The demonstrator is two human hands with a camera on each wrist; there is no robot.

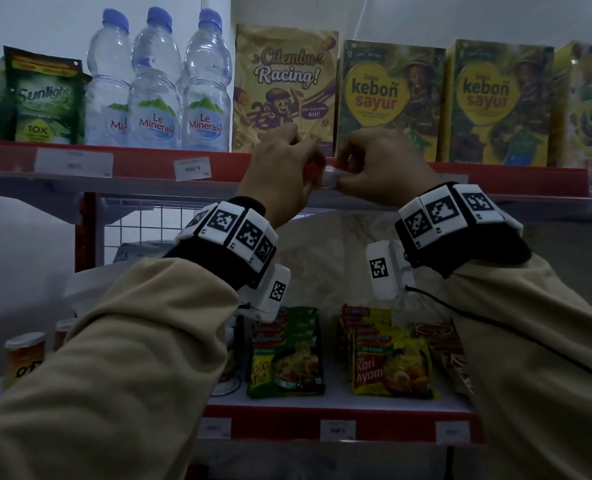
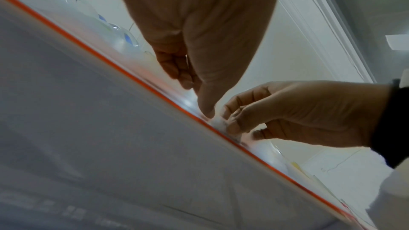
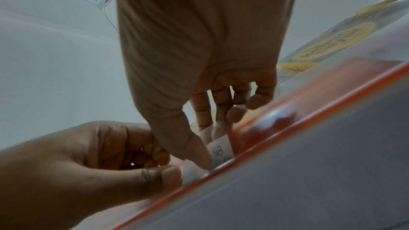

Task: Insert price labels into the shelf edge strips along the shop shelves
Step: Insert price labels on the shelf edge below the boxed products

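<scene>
Both hands up at top shelf's red edge strip [image 1: 142, 168]. Left hand [image 1: 280, 174] curled, thumb and fingers pinching white price label [image 3: 219, 153] at strip. Right hand [image 1: 381, 164] pinching same label from its other end, label against strip face below Cilembu Racing box [image 1: 284, 88]. 2 labels [image 1: 192, 168] already seated left of hands. 3 water bottles [image 1: 156, 84] behind.

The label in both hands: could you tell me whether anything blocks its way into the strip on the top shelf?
Nothing visible does. The left hand and right hand pinch the label right at the red strip, its lower edge already at the channel.
</scene>
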